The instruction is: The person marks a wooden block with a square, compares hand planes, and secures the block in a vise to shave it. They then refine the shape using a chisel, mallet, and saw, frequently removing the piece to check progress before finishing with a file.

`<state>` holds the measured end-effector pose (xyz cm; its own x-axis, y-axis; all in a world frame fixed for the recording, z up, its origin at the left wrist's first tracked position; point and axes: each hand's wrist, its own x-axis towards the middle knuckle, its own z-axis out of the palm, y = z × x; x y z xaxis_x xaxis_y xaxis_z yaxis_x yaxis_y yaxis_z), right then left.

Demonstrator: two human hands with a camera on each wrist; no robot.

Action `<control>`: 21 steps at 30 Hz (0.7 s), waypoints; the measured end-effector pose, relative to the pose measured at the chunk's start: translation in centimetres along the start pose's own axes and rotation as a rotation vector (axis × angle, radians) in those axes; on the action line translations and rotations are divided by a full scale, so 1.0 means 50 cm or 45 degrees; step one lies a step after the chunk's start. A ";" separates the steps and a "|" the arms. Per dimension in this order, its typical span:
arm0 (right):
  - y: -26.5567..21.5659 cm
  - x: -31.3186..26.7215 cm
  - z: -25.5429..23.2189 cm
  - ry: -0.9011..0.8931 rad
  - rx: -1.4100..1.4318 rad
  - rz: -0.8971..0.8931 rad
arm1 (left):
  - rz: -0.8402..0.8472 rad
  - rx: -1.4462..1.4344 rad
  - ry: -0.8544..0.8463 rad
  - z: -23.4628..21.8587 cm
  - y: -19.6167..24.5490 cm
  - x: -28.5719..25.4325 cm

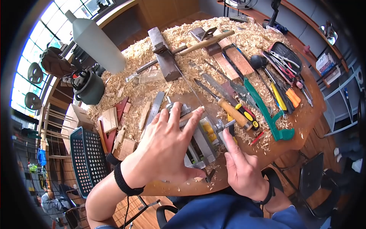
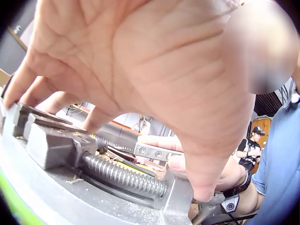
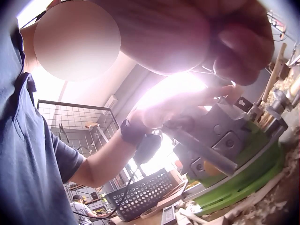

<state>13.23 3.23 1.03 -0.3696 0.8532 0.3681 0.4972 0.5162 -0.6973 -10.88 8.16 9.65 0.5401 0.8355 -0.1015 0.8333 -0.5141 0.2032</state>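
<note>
My left hand [image 1: 164, 141] spreads over a grey metal vise [image 1: 207, 149], fingertips at its far jaw and thumb by the near end of the screw. In the left wrist view, the threaded screw [image 2: 124, 176] runs under the palm. A small wooden piece [image 1: 186, 117] shows at the jaws, partly hidden by the fingers. My right hand [image 1: 244, 168] grips a flat metal bar [image 2: 157, 153] with two hex screws, the index finger stretched along it beside the vise. The bar's far end cannot be told clearly. The right wrist view shows the vise's handle rod [image 3: 208, 152] and green base [image 3: 234, 187].
Wood shavings [image 1: 133, 57] cover much of the table. A hand plane [image 1: 164, 57], a green-handled saw [image 1: 263, 107], a wooden-handled tool [image 1: 238, 114] and a plier case [image 1: 284, 61] lie beyond the vise. A white bottle [image 1: 97, 42] and a perforated basket [image 1: 87, 160] stand left.
</note>
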 end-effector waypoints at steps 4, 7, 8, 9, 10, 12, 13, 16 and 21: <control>0.007 0.040 0.017 -0.032 0.026 0.070 | -0.030 0.022 -0.021 -0.006 0.004 0.002; 0.018 0.066 0.035 -0.033 -0.044 0.017 | -0.025 0.010 -0.004 -0.005 0.000 0.000; 0.019 0.062 0.036 -0.034 -0.042 0.012 | -0.029 0.012 -0.002 -0.006 -0.002 0.000; 0.023 0.054 0.035 0.000 -0.022 -0.004 | -0.032 0.007 -0.007 -0.004 0.000 -0.001; 0.026 0.051 0.035 0.037 -0.006 -0.030 | -0.037 0.007 -0.002 -0.004 -0.001 0.000; -0.003 0.027 0.021 0.040 -0.036 -0.016 | -0.037 0.019 0.037 0.001 -0.003 0.000; -0.008 0.013 0.011 0.021 -0.031 0.013 | -0.045 0.021 0.041 0.002 -0.002 -0.001; -0.013 -0.007 -0.015 0.015 -0.044 0.050 | -0.033 0.004 0.017 -0.002 0.000 -0.002; -0.003 -0.008 -0.005 0.025 -0.033 0.006 | 0.021 0.003 0.048 0.008 -0.006 -0.003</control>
<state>13.51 2.82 1.16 -0.3515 0.8570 0.3770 0.5191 0.5135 -0.6833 -11.17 8.10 9.24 0.5489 0.8336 -0.0614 0.8248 -0.5282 0.2020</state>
